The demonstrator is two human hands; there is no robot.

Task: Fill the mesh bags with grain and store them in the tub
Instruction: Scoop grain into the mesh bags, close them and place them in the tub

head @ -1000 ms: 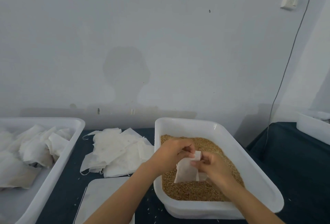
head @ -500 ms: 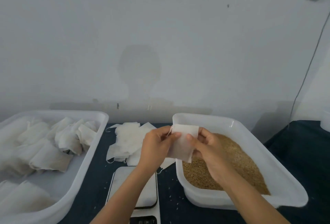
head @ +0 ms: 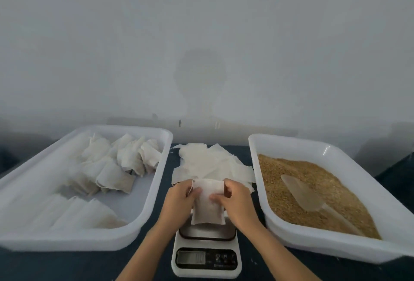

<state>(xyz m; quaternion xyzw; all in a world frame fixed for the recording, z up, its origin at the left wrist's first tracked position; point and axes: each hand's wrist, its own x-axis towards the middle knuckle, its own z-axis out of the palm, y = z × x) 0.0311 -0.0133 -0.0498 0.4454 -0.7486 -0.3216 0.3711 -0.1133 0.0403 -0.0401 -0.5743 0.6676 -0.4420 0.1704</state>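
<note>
Head view, bag (head: 207, 204) gripped by fingers of left hand (head: 179, 200) and right hand (head: 238, 202), held over scale (head: 206, 256), grain (head: 313, 191) at right.

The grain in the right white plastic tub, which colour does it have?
Golden brown grain, seen best in the head view.

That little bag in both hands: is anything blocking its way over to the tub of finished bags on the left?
Nothing visible does. Both hands, left and right, hold the bag over the scale. The tub stands just beside it on the left, with bare floor near its right wall.
</note>
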